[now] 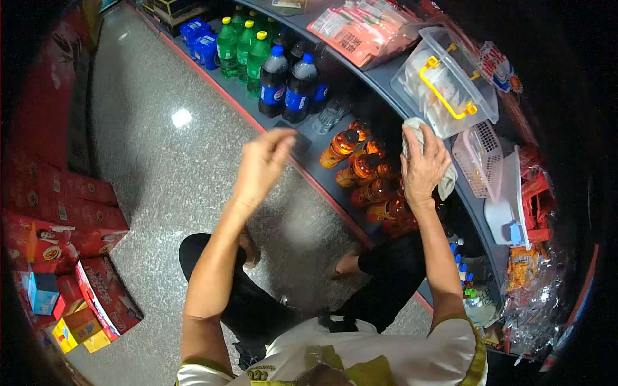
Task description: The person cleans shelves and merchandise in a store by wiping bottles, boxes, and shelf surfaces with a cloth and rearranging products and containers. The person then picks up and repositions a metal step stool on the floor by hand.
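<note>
My right hand (425, 164) is closed around a pale grey cloth (412, 132) at the edge of the upper shelf. Part of the cloth hangs down beside my fingers. My left hand (262, 164) is over the front edge of the lower shelf (325, 183), fingers slightly apart and blurred, with nothing visible in it. Close to its fingertips is a dark flat patch (295, 140) that I cannot make out. Orange-brown drink bottles (360, 170) stand in rows between my hands, and large cola bottles (300, 90) stand beyond my left hand.
Green soda bottles (246, 48) and blue packs (201, 45) line the far lower shelf. On the upper shelf sit pink packets (360, 29), a clear bin with yellow handles (444, 83) and a pink basket (479, 157). Red cartons (71, 209) are stacked at left.
</note>
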`<state>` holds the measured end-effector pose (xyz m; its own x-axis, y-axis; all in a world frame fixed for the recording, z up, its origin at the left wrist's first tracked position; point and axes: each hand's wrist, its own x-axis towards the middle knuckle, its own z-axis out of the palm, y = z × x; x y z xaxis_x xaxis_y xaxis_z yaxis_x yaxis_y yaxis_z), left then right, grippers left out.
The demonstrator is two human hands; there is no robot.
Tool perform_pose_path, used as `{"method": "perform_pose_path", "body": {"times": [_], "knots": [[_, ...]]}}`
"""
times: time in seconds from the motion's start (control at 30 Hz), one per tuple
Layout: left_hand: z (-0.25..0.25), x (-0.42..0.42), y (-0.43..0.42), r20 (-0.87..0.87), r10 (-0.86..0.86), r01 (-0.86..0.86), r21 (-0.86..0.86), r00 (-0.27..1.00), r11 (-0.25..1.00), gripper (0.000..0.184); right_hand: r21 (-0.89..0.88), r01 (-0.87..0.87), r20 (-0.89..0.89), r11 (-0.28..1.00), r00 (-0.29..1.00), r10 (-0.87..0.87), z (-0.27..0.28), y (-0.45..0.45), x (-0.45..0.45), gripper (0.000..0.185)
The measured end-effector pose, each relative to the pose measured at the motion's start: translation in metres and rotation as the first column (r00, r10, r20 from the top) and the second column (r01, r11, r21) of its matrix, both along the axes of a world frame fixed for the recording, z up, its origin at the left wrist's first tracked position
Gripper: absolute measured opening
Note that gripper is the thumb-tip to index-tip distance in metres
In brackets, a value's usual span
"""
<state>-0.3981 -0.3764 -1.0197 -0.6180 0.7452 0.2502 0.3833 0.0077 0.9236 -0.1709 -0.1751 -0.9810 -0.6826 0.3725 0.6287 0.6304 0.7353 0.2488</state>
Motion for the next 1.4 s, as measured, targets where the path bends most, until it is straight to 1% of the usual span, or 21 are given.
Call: {"method": "perform_pose_path", "body": {"times": [0.07, 0.17, 0.2, 0.27, 0.4, 0.43, 0.53, 0.57, 0.67, 0.7, 0.73, 0.8, 0.87, 0.9, 1.03, 1.07, 1.13, 1.23, 1.27, 1.33, 1.4], "knots": [[-0.003, -0.022, -0.004, 0.208, 0.070, -0.092, 0.097, 0.976, 0.991, 0.023, -0.030, -0.040, -0.011, 0.999, 0.999, 0.040, 0.003, -0.001, -0.018, 0.071], [0.004, -0.038, -0.008, 0.516, 0.115, -0.220, 0.147, 0.849, 0.964, 0.023, -0.051, -0.076, -0.027, 0.996, 0.997, 0.074, 0.008, 0.000, -0.059, 0.066], [0.006, -0.041, -0.009, 0.603, 0.084, -0.232, 0.173, 0.793, 0.957, 0.024, -0.056, -0.090, -0.032, 0.994, 0.996, 0.089, 0.007, 0.001, -0.073, 0.065], [0.007, -0.044, -0.007, 0.756, 0.009, -0.272, 0.224, 0.655, 0.936, 0.025, 0.003, -0.117, -0.026, 0.993, 0.993, 0.117, 0.002, 0.008, -0.102, 0.062], [-0.012, -0.058, -0.001, 0.909, -0.161, -0.360, 0.308, 0.384, 0.881, 0.029, 0.086, -0.103, -0.017, 0.991, 0.994, 0.105, -0.002, 0.010, -0.137, 0.058], [-0.012, -0.059, -0.001, 0.916, -0.191, -0.380, 0.327, 0.352, 0.865, 0.029, 0.112, -0.112, -0.032, 0.987, 0.993, 0.116, -0.006, 0.013, -0.140, 0.054], [-0.014, -0.060, 0.001, 0.924, -0.182, -0.459, 0.329, 0.335, 0.826, 0.028, 0.209, -0.137, -0.031, 0.968, 0.989, 0.147, -0.019, 0.022, -0.140, 0.047], [-0.014, -0.060, 0.002, 0.928, -0.165, -0.478, 0.318, 0.336, 0.818, 0.026, 0.223, -0.167, -0.044, 0.960, 0.982, 0.182, -0.023, 0.025, -0.140, 0.037], [-0.019, -0.061, 0.003, 0.929, -0.178, -0.478, 0.324, 0.324, 0.816, 0.026, 0.271, -0.261, -0.010, 0.927, 0.962, 0.274, -0.033, 0.033, -0.140, 0.030], [-0.020, -0.061, 0.004, 0.932, -0.185, -0.470, 0.321, 0.313, 0.822, 0.026, 0.256, -0.268, 0.001, 0.929, 0.961, 0.277, -0.033, 0.033, -0.140, 0.025], [-0.023, -0.060, 0.004, 0.933, -0.194, -0.461, 0.322, 0.304, 0.827, 0.026, 0.218, -0.318, -0.019, 0.923, 0.944, 0.330, -0.031, 0.030, -0.143, 0.026], [-0.026, -0.057, 0.009, 0.936, -0.202, -0.450, 0.319, 0.290, 0.834, 0.025, 0.087, -0.379, -0.049, 0.921, 0.922, 0.384, -0.017, 0.019, -0.147, 0.027], [-0.025, -0.054, 0.012, 0.941, -0.193, -0.446, 0.305, 0.278, 0.842, 0.024, -0.032, -0.482, -0.060, 0.876, 0.876, 0.479, -0.005, 0.009, -0.155, 0.029], [-0.026, -0.052, 0.014, 0.943, -0.181, -0.440, 0.293, 0.279, 0.849, 0.022, -0.057, -0.538, -0.070, 0.841, 0.842, 0.534, -0.003, 0.006, -0.161, 0.029], [-0.026, -0.047, 0.019, 0.946, -0.214, -0.403, 0.298, 0.242, 0.865, 0.022, 0.009, -0.677, -0.082, 0.736, 0.733, 0.675, 0.015, -0.012, -0.202, 0.026], [-0.026, -0.047, 0.021, 0.947, -0.214, -0.397, 0.298, 0.241, 0.868, 0.022, 0.074, -0.677, -0.074, 0.732, 0.728, 0.681, 0.020, -0.014, -0.218, 0.024], [-0.025, -0.048, 0.021, 0.947, -0.210, -0.392, 0.295, 0.244, 0.872, 0.022, 0.116, -0.630, -0.018, 0.768, 0.772, 0.636, 0.033, -0.010, -0.249, 0.023], [-0.025, -0.051, 0.021, 0.948, -0.203, -0.424, 0.293, 0.244, 0.857, 0.024, 0.209, -0.518, -0.041, 0.829, 0.843, 0.537, 0.042, 0.022, -0.285, 0.026], [-0.025, -0.051, 0.020, 0.948, -0.206, -0.433, 0.296, 0.243, 0.851, 0.025, 0.209, -0.467, -0.004, 0.859, 0.878, 0.478, 0.043, 0.031, -0.288, 0.027], [-0.025, -0.052, 0.017, 0.944, -0.212, -0.435, 0.306, 0.251, 0.847, 0.021, 0.339, -0.445, 0.113, 0.829, 0.894, 0.434, 0.034, 0.043, -0.288, 0.028], [-0.023, -0.054, 0.014, 0.947, -0.213, -0.443, 0.303, 0.242, 0.844, 0.021, 0.267, -0.481, 0.134, 0.835, 0.876, 0.463, 0.027, 0.042, -0.280, 0.028]]}}
